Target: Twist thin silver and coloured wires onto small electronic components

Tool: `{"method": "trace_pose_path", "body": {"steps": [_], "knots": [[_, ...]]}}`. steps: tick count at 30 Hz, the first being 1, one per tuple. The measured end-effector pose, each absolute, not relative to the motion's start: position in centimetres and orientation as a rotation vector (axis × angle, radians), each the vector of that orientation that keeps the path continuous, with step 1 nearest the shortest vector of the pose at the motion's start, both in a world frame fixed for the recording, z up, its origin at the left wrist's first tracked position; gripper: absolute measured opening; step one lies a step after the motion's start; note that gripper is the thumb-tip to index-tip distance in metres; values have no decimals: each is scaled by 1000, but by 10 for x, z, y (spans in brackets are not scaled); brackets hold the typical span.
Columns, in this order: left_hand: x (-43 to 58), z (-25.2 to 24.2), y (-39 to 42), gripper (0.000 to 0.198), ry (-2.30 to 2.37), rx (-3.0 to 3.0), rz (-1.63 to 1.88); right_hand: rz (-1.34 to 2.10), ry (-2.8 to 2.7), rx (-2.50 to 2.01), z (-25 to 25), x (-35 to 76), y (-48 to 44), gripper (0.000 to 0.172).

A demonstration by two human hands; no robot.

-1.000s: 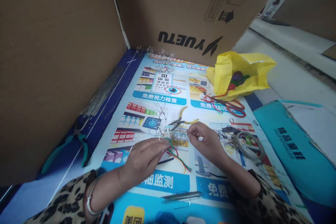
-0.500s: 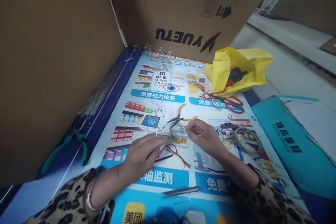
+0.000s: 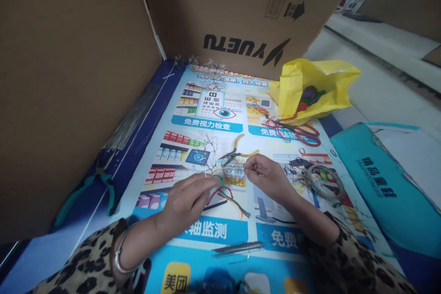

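Note:
My left hand (image 3: 189, 197) is closed in a pinch, its fingertips at the green, red and yellow cords (image 3: 229, 195) that trail onto the printed sheet. My right hand (image 3: 265, 172) pinches at the edge of a shape of thin bent wire (image 3: 234, 171) between the two hands. Exactly what sits between those fingertips is too fine to see. Right behind the wire shape lie yellow-handled pliers (image 3: 237, 152), jaws pointing left. To their left rests another outline of bent wire (image 3: 208, 147).
Cardboard walls (image 3: 220, 4) close off the back and left. Teal-handled pliers (image 3: 87, 188) and straight wires (image 3: 129, 121) lie left. On the right are a yellow bag (image 3: 289, 87), red-handled scissors (image 3: 306, 135), a wire coil (image 3: 325, 183) and a teal box (image 3: 379, 183). Thin rods (image 3: 237, 248) lie in front.
Both hands stay in nearly the same place, still pinched. The view has shifted very slightly; nothing else visibly moved.

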State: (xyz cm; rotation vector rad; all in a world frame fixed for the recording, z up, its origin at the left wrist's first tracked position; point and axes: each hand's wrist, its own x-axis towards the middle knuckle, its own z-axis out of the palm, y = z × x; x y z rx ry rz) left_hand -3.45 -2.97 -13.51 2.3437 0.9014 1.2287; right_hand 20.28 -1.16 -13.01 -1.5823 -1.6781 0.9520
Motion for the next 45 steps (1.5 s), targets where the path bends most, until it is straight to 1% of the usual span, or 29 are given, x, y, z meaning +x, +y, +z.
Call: {"method": "trace_pose_path", "body": {"steps": [24, 33, 39, 45], "knots": [[-34, -135, -30, 29, 902, 2328, 1238, 922, -1681, -1560, -125, 201, -12, 3], [-34, -132, -30, 29, 904, 2344, 1249, 964, -1619, -1550, -127, 203, -14, 15], [-34, -135, -30, 30, 891, 2336, 1248, 949, -1644, -1526, -128, 206, -16, 12], [-34, -134, -30, 30, 869, 2336, 1241, 804, -1731, -1470, -122, 205, -18, 2]]}}
